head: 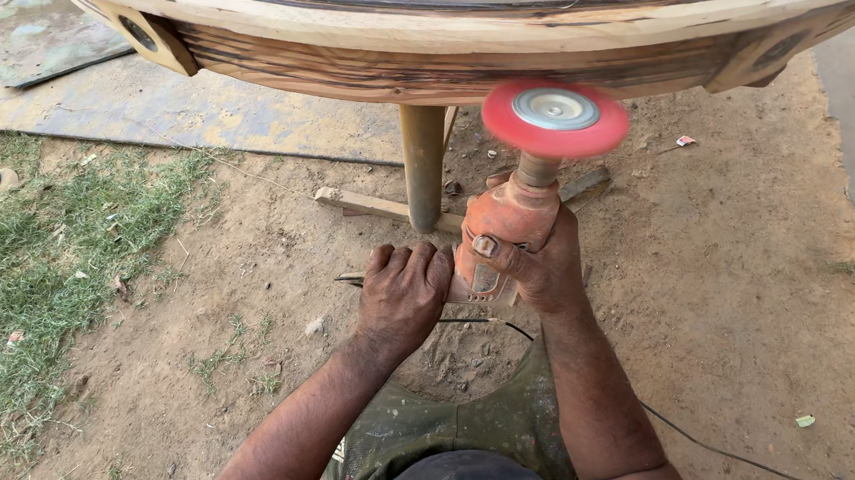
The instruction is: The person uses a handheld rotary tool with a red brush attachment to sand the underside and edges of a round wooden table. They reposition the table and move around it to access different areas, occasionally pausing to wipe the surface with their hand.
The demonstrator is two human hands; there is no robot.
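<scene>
The orange angle grinder sits below the round wooden tabletop; the wooden leg stands left of it, the grass patch far left.

orange plastic grinder, dusty, matt, with red abrasive disc and shiny metal hub. above the disc, raw wooden tabletop, rough, streaked dark. below the grinder, dry sandy ground, grainy.

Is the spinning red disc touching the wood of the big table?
Cannot tell. In the head view the red disc overlaps the lower edge of the wooden table rim, but motion blur and the angle hide whether they meet or a gap remains.
</scene>
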